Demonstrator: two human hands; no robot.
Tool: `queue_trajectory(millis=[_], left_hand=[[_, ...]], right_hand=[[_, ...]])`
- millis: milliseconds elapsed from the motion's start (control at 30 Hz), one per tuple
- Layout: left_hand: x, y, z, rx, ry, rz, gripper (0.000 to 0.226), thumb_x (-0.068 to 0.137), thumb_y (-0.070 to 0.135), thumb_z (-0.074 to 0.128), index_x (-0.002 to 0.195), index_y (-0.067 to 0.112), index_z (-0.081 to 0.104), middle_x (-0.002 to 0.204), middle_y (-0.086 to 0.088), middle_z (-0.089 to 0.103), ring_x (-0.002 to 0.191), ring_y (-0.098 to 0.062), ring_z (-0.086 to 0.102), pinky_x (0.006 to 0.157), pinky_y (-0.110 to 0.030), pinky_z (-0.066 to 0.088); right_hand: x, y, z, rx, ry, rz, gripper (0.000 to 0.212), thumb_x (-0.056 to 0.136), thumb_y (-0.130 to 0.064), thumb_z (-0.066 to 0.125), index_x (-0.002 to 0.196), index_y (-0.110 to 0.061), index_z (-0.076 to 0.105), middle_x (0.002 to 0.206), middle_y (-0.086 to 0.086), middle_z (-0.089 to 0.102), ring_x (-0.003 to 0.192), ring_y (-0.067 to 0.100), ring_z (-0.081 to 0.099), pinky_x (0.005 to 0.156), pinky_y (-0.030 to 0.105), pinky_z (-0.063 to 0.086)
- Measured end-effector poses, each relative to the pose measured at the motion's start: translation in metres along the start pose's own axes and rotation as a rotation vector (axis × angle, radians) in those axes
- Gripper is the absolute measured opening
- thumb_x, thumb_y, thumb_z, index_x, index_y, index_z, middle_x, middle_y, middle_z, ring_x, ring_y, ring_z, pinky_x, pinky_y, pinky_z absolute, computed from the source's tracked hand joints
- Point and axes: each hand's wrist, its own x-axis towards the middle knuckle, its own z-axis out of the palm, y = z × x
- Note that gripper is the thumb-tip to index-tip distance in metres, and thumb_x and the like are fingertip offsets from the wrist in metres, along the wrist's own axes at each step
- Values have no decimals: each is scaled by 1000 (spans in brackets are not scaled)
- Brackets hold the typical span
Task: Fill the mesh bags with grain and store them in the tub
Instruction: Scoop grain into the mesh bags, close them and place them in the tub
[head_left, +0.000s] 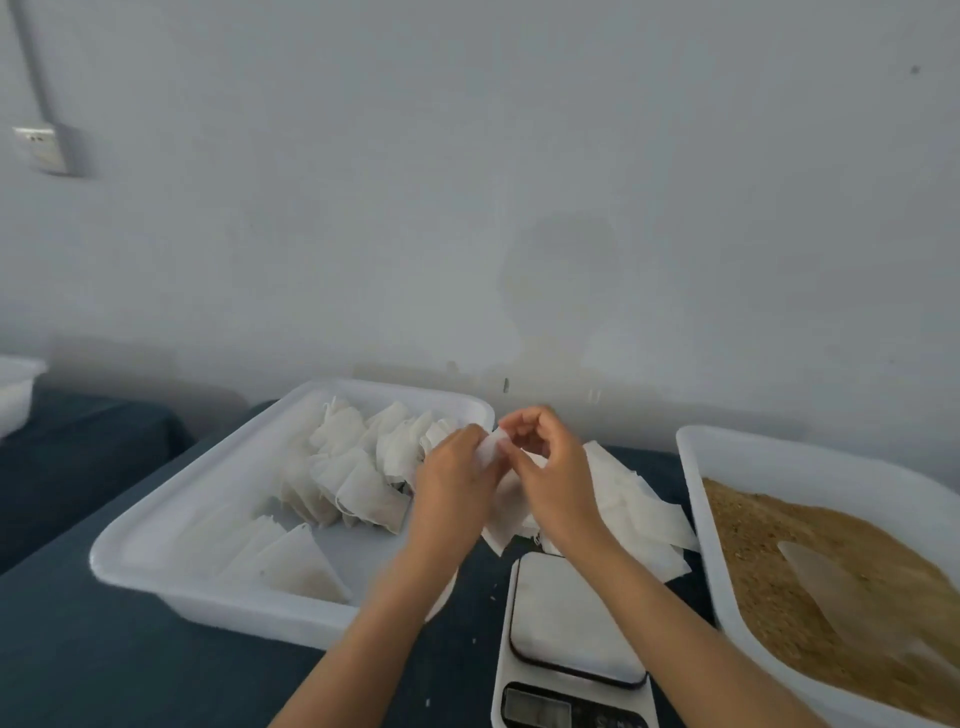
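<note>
Head view: a white mesh bag (491, 451) is held up between both hands, above the gap between the tub (208, 525) and the scale (571, 644). The left hand (457, 483) is curled round the bag's lower edge, while the right hand (550, 467) has its thumb and fingertips pinched on the top edge; whether the mouth is open cannot be told. Filled bags (363, 467) are piled in the tub's far half, and more lie flat in its near corner. Empty bags (639, 509) are stacked on the dark table (78, 675) beneath the right wrist. Brown grain (769, 571) is held in a second tub (696, 467) at the right, with a pale scoop (831, 587) lying in it.
</note>
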Motion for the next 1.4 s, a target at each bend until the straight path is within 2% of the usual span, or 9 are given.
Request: queue_trajectory(millis=[200,267,333,500,867,967,1167,1267,1400], left_hand=[[15,-49,-69,297,-124,-252,29,88,27,62,67,21,43,72,-1,54,78,-25,54,61,-32,31],[16,-76,-85,371,-223,-351,14,87,26,63,93,14,59,101,-10,63,101,-29,56,74,-31,36],[12,-101,-96,464,-382,-423,33,88,27,62,117,11,57,121,-10,59,113,-26,53,83,-26,36],[-3,-133,-105,608,-624,-529,51,90,32,58,137,19,42,140,-2,45,125,-20,45,95,-25,33],[-2,-131,-97,827,-557,-381,26,85,37,63,104,23,51,119,2,58,113,-17,52,84,-24,39],[-3,-117,-96,882,-455,-273,24,89,35,56,94,22,36,114,1,59,108,-19,55,85,-28,42],[3,-78,-70,836,-244,-64,14,94,29,46,106,21,44,110,7,57,105,-15,53,78,-27,42],[8,-59,-47,742,-227,31,12,98,27,39,103,21,47,100,7,58,87,-14,53,74,-26,42],[11,-46,-23,679,-259,102,15,99,27,35,101,20,49,95,6,59,77,-12,48,68,-24,39]], right_hand=[[-5,-1,65,-163,-222,123,18,93,-7,53,102,-22,50,101,-7,56,92,5,55,84,21,48],[-12,1,83,-257,-358,157,16,95,-8,47,107,-16,50,108,-1,58,99,12,55,90,30,47],[-19,2,96,-320,-527,180,16,95,-7,43,108,-13,50,108,3,60,101,18,56,92,36,47],[-25,-4,113,-546,-934,198,35,89,3,40,109,-11,65,118,7,62,109,25,57,96,38,46],[-20,-1,118,-690,-1282,166,50,87,8,39,127,-16,60,134,6,55,118,27,50,99,34,39],[-18,-2,112,-528,-1184,117,49,85,10,37,121,-12,63,126,6,61,114,23,56,98,31,43],[27,22,42,-360,-283,123,34,88,0,41,79,-25,62,84,-10,64,83,12,61,78,30,51],[45,60,3,-508,30,255,23,89,0,43,87,-17,59,92,-3,61,91,18,58,76,30,47],[48,107,-28,-782,-6,472,24,90,-10,47,114,-9,49,123,10,50,113,28,48,92,37,41]])
